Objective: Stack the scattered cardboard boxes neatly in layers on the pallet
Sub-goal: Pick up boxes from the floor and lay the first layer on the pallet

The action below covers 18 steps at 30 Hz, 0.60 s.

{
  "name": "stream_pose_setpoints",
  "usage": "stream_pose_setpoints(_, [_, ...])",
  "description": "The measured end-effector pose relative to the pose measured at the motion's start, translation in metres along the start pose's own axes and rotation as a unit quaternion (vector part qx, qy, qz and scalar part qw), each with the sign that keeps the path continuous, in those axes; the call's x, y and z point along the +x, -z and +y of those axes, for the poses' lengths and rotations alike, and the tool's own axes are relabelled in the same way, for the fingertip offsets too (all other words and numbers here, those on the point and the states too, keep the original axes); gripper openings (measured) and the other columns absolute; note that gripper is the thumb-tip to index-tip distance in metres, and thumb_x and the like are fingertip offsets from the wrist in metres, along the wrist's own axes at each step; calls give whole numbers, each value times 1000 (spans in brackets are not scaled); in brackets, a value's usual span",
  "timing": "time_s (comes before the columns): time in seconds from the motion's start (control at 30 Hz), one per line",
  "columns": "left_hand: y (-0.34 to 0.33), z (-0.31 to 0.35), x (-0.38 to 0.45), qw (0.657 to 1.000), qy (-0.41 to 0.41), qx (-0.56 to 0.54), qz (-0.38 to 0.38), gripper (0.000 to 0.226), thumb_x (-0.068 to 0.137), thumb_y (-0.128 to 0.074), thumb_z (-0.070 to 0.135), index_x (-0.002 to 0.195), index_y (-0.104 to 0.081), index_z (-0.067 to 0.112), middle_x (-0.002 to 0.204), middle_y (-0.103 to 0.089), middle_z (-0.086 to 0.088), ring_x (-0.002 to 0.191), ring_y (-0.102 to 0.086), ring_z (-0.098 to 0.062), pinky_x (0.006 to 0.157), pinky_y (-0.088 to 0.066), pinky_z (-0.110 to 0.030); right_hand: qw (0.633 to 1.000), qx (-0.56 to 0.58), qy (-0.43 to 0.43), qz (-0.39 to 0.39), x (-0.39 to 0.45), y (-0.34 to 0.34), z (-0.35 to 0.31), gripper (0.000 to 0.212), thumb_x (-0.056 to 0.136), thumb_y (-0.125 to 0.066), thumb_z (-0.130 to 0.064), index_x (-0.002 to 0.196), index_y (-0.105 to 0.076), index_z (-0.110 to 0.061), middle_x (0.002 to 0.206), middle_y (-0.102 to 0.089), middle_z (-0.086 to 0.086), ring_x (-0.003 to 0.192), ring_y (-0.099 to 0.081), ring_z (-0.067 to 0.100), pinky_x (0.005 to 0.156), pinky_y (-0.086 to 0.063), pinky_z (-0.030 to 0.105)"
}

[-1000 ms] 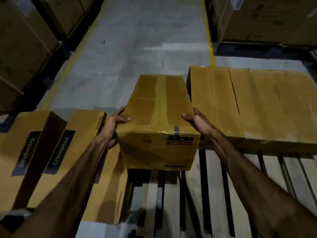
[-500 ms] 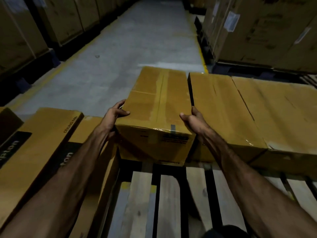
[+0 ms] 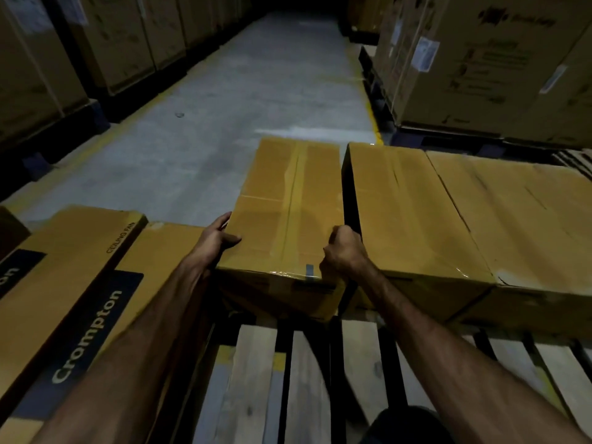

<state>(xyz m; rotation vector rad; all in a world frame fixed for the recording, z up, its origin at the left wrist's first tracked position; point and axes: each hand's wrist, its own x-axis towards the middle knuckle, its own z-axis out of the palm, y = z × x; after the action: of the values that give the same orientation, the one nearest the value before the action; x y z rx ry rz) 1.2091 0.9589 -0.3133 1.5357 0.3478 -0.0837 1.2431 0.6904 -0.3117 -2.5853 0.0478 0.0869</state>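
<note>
1. In the middle of the frame, a taped cardboard box (image 3: 288,216) lies lengthwise between the 2 hands, its near end over the wooden pallet (image 3: 253,386) at the bottom centre.
2. Just right of it, apart by a narrow dark gap, a wider box (image 3: 407,213) sits on the pallet, with another box (image 3: 525,216) touching its right side.
3. The left hand (image 3: 214,241) grips the carried box's left edge near the close corner: thumb laid across the top face, fingers down the side and out of sight.
4. The right hand (image 3: 344,251) is curled round the box's right edge near the close corner, knuckles up, its fingers tucked into the gap beside the wider box.
5. Both forearms reach in from the bottom corners, converging on the box.
6. At lower left, long cartons (image 3: 73,283) printed "Crompton" and "CEILING FAN" lie beside the left arm.
7. Tall stacked cartons (image 3: 480,65) stand at upper right, along the grey concrete aisle (image 3: 243,100).
</note>
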Motion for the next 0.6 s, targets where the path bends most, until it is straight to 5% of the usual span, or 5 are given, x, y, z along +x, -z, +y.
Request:
stream_pose_setpoints(0.13, [0,-3,2,999,-22,31,3,66,101,-54,-9,161,-36,12,144,-43,6,126,-40,-7,85,-45,-12,987,-24,131,95,-10,13,34,12,102,-58,-21,94,-67,-16,92,-69,1,82,-66,19,70,-59,38])
stream_pose_setpoints(0.2, [0,-5,2,999,-28,38,5,65,103,-55,-5,162,-36,13,147,-42,6,127,-39,-7,94,-43,-17,972,-78,189,113,-14,25,62,23,107,-49,-31,104,-68,-18,107,-69,2,89,-66,22,73,-59,39])
stream_pose_setpoints(0.33, [-3,-8,3,999,-34,40,8,61,104,-54,-4,161,-38,12,144,-44,5,125,-41,-8,101,-38,-23,969,-163,184,34,-23,32,115,52,113,-31,-43,153,-50,-15,161,-46,4,149,-41,26,120,-36,49])
stream_pose_setpoints(0.47, [-6,-11,9,999,-32,35,22,62,103,-57,-6,160,-38,9,147,-45,1,125,-42,-9,103,-37,-22,965,-157,208,27,-28,28,133,64,111,-19,-50,162,-36,-15,170,-31,1,159,-22,20,129,-18,47])
stream_pose_setpoints(0.6, [-15,-9,16,999,-31,33,30,65,101,-59,-6,161,-38,7,156,-46,-3,127,-47,-12,103,-39,-21,969,-117,219,5,-26,36,141,58,113,-32,-42,162,-34,-10,170,-29,3,159,-20,19,130,-12,38])
